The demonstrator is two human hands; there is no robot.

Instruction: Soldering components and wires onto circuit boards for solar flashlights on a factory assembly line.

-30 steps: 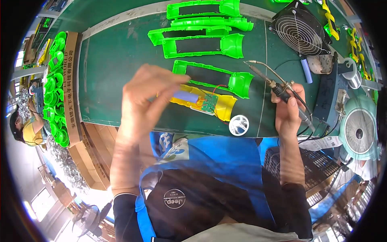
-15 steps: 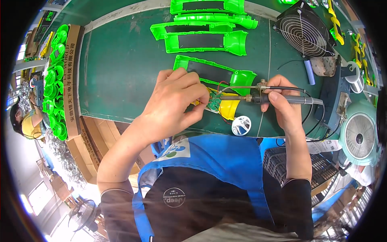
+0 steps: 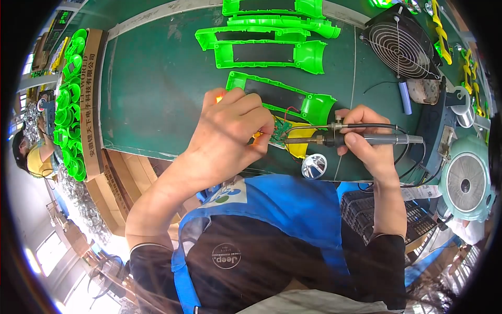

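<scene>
My left hand [image 3: 230, 136] is closed, its fingertips pressed at the left end of a small green circuit board [image 3: 281, 129]. The hand covers part of the board. A yellow plastic part [image 3: 299, 149] lies under and beside it, and a thin red wire rises behind. An orange glow shows beside the left knuckles. In my right hand [image 3: 370, 144] is a soldering iron [image 3: 366, 139] with a thin metal feed tube [image 3: 311, 127] along it; its tip reaches the board. A shiny reflector cup [image 3: 314, 166] sits near the table's front edge. Just beyond lies a bright green housing half [image 3: 317, 109].
More green housing halves [image 3: 311, 55] are lined up farther back. A black fan [image 3: 400, 44], a blue cylinder [image 3: 405, 98] and a blue soldering unit [image 3: 426, 136] stand right, beside a pale green round fan [image 3: 465, 183]. At left, a cardboard box [image 3: 94, 104] adjoins green round parts [image 3: 68, 112].
An orange glow has appeared beside my left knuckles. The iron has dipped slightly, with its tip still at the board. My left hand remains in nearly the same place.
</scene>
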